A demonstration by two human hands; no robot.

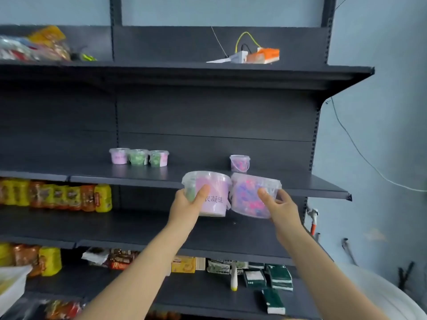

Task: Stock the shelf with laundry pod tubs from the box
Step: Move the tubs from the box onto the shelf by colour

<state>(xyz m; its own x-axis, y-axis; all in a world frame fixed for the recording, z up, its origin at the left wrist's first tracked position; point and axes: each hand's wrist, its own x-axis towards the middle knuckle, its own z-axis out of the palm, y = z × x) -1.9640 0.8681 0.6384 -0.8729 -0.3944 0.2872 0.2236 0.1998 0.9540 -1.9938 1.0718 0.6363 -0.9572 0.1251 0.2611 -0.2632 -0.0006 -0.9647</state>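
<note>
My left hand [188, 204] grips a clear tub with a pink label [213, 195]. My right hand [280, 207] grips a clear tub of pink and blue pods [248, 197]. Both tubs are raised side by side, touching, just in front of the edge of the dark middle shelf [129, 179]. On that shelf stand three small tubs in a row at the back, one pink [119, 155] and two green [138, 157] [158, 158]. A fourth tub with pink and blue pods [239, 163] stands alone further right.
Yellow and orange bottles [57, 197] line the lower shelf at left. Boxes and dark green packs [275, 277] lie on the shelf below. An orange and white device with wires [256, 56] sits on the top shelf. A white bin rim [379, 294] shows at bottom right.
</note>
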